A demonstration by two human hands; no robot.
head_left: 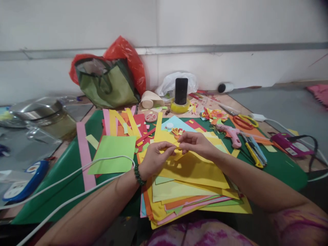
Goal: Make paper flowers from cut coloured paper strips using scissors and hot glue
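Note:
My left hand (156,156) and my right hand (196,143) meet above a stack of coloured paper (200,174), whose upper sheets are yellow. Both are closed in a pinch, fingertips almost touching, on a small yellow paper piece (177,148) that is partly hidden by the fingers. Just behind the fingers lies an orange and yellow paper flower (177,132). A light blue sheet (176,122) is under it, with a small white round object (169,126) beside the flower. A green square sheet (112,153) lies left of my left hand.
At right are a pink glue gun (230,134), scissors (242,121), a yellow cutter (253,155) and a purple power strip (292,145). A phone (181,91) stands in a tape roll (180,107). A white cable (77,171) crosses left. Paper strips (85,157) and scraps surround the stack.

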